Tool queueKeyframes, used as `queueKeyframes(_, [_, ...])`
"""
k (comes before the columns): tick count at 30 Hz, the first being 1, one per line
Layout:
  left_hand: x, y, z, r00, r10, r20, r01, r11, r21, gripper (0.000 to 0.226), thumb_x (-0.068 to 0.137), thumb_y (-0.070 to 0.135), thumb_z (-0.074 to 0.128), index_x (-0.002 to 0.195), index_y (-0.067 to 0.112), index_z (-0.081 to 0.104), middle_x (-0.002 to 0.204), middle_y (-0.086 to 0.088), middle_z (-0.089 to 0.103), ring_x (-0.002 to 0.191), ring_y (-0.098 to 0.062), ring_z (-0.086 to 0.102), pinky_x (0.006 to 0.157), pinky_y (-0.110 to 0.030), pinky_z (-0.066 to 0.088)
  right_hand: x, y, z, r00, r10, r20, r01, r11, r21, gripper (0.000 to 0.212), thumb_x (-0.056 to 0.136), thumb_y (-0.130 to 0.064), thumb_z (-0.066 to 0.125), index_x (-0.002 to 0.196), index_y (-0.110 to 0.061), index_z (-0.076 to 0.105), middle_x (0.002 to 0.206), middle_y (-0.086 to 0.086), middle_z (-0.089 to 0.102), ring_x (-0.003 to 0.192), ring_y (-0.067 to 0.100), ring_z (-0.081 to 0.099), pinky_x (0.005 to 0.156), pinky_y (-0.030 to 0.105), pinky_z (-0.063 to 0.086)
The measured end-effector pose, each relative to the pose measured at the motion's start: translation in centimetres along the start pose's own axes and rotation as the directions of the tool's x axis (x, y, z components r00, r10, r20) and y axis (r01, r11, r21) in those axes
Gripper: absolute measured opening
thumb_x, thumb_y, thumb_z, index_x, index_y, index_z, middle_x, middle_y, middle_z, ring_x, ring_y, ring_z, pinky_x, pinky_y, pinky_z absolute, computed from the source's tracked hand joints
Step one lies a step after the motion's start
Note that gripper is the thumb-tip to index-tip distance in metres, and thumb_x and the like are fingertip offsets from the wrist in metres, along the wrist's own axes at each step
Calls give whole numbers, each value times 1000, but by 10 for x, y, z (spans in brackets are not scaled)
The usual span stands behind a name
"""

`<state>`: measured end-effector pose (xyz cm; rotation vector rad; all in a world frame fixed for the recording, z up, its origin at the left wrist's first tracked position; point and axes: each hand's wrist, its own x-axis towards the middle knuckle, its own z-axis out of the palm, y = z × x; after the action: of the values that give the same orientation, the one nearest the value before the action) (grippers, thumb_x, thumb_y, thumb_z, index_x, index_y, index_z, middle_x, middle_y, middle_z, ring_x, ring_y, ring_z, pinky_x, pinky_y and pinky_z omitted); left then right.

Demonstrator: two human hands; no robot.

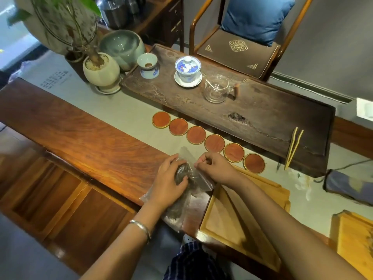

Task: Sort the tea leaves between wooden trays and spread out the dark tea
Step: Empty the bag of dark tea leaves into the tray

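**Op:** Head view. I log a clear plastic bag [181,190] of dark tea on the near edge of the wooden table [84,142], just left of a pale wooden tray [210,225].

**Obs:** Hands?

**Op:** Left hand [168,181] lies over the bag, fingers curled round a dark lump of tea [180,174] inside the plastic. It wears a silver bangle [142,228] at the wrist. Right hand [217,165] has fingers curled in, pinching the bag's upper edge.

**Obs:** Tray contents?

**Op:** The near tray looks bare where I can see it; the right forearm crosses over it. A second tray [343,237] sits at the right frame edge with a little dark leaf at its far side, mostly cut off.

**Obs:** Surroundings?

**Op:** Six round red coasters [215,142] run in a diagonal row beyond the hands. Behind them, a dark tea board [262,118] carries a blue-and-white lidded gaiwan [188,71], a glass pitcher [216,91] and bamboo tongs [293,150]. Potted plant [101,69] at far left.
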<state>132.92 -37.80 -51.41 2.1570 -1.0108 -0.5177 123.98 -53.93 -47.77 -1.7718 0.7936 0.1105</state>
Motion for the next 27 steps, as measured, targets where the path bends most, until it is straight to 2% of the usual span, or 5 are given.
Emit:
queueKeyframes(4, [-13,24,-18,999,-35,9,36,998,-53,37,84,23,61,121,23,58,149,-4,32,134,-16,32,108,-35,30,-36,-22,-6,997,-24,-78,34,991,131,14,83,-10,69,86,4,66,68,9,59,59,13,53,51,18,43])
queueKeyframes(8, [-30,60,-30,991,-3,-132,-11,994,-108,12,91,18,55,102,19,60,113,-3,53,104,-10,50,90,-28,42,-76,-33,-12,991,-26,-132,52,979,199,10,84,-8,66,88,1,66,74,15,63,63,17,57,59,26,49])
queueKeyframes(11, [-42,86,-34,1000,-7,-3,7,979,-204,10,95,15,52,90,20,60,92,1,59,87,-5,54,75,-23,44,-103,-31,-15,989,12,-146,20,977,214,6,84,-6,62,86,-9,67,85,12,68,77,21,65,72,34,55])
queueKeyframes(18, [-48,113,-20,968,-84,235,167,917,-361,17,97,25,51,83,24,60,71,5,61,64,-6,59,60,-14,46,-125,-11,-6,955,134,-264,-54,956,289,22,76,-10,72,89,-22,60,89,5,65,81,17,64,61,23,51])
queueKeyframes(27, [-36,110,-11,919,-112,377,246,913,-327,22,95,13,49,77,9,60,61,3,60,56,-5,59,63,-24,48,-130,4,-2,962,105,-251,-32,960,278,25,74,-15,76,94,-20,62,78,-3,68,68,4,65,59,17,52])
